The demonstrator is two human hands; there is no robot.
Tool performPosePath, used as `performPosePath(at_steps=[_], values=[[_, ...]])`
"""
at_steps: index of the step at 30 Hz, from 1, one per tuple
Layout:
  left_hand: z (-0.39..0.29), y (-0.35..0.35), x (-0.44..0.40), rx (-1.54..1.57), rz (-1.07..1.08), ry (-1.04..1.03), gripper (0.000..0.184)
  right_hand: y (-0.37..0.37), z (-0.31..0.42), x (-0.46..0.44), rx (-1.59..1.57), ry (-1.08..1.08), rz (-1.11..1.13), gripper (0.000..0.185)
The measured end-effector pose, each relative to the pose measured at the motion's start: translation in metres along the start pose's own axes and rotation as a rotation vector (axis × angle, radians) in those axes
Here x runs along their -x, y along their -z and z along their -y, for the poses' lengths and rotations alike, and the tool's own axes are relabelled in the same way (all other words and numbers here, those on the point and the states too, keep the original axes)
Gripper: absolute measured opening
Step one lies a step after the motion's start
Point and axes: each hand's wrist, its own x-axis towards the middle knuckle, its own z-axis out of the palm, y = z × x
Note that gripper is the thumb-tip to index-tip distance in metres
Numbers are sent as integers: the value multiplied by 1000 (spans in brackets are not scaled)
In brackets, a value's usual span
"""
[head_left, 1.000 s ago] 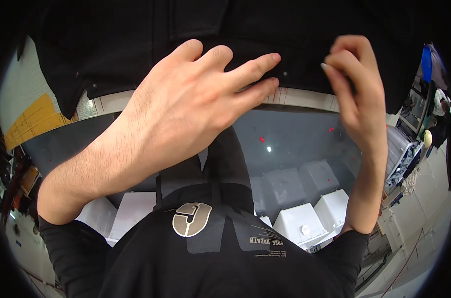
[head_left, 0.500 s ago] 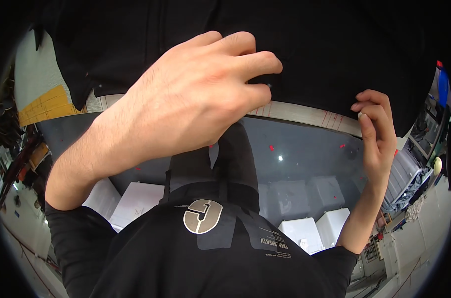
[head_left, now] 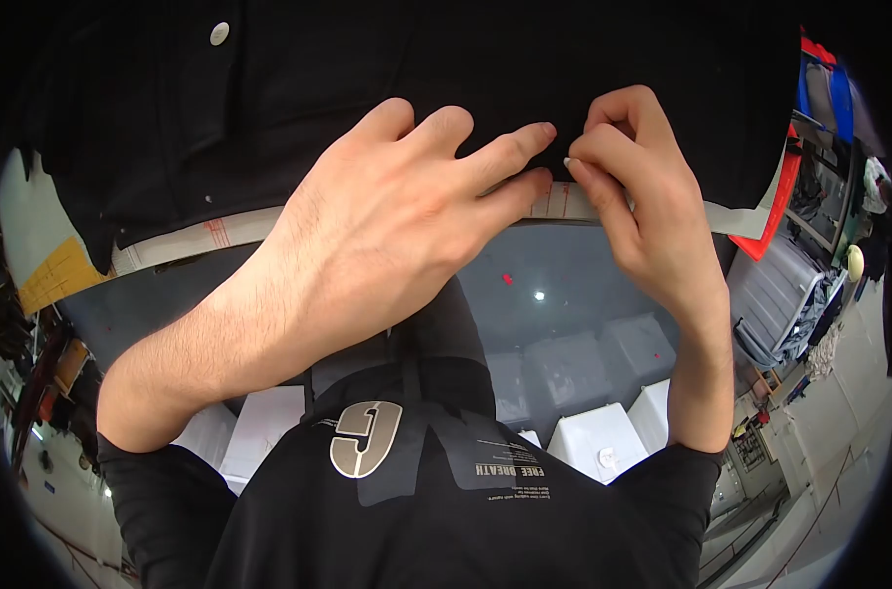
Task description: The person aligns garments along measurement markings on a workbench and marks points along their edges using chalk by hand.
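Observation:
Black cloth, probably a garment, lies spread over the table up to near its front edge. A white button shows on it at the upper left. My left hand rests over the cloth near its front edge, thumb and forefinger stretched out and apart. Beside those tips, my right hand has thumb and forefinger brought together in a pinch at the cloth's edge. Whatever lies between them, if anything, is too small to make out.
A pale marked strip runs along the table's front edge, with a yellow patch at its left end. White bins stand below the table. A grey plastic crate and a red item are at the right.
My right hand has moved left and up, near my left fingertips, and its fingers have closed to a pinch. The button has come into view. My left hand's thumb and forefinger stay apart.

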Motion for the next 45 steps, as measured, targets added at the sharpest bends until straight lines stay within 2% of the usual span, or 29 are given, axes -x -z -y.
performPosePath(at_steps=[10, 26, 29, 30, 31, 32, 33, 35, 39, 45], values=[[-5, -1, 0, -67, 25, 62, 54, -4, 5, -8, 235, 65, 21, 11], [3, -3, 3, -8, -15, 18, 51, -2, 15, -13, 293, 38, 63, 14], [6, 2, 3, 117, -33, 8, 52, 5, 8, -11, 253, 58, 112, 12], [9, 6, 5, 116, -36, -1, 52, 9, 0, -11, 173, 65, 40, 9], [12, 12, 9, 300, -138, 81, 51, 14, -5, -9, 94, 71, -33, 7], [17, 20, 16, 366, -176, 129, 46, 18, -4, -3, -40, -164, -4, 5], [23, 28, 23, 433, -219, 176, 40, 18, -5, 0, -34, -171, -13, 5], [33, 32, 44, 335, -158, 239, 32, 14, -8, 4, -227, -236, -53, 9], [37, 29, 72, 272, -141, 385, 24, 9, -9, 9, -261, -242, -122, 12], [40, 4, 83, 357, -340, 401, 28, 10, -10, 13, -259, -282, -129, 14]])
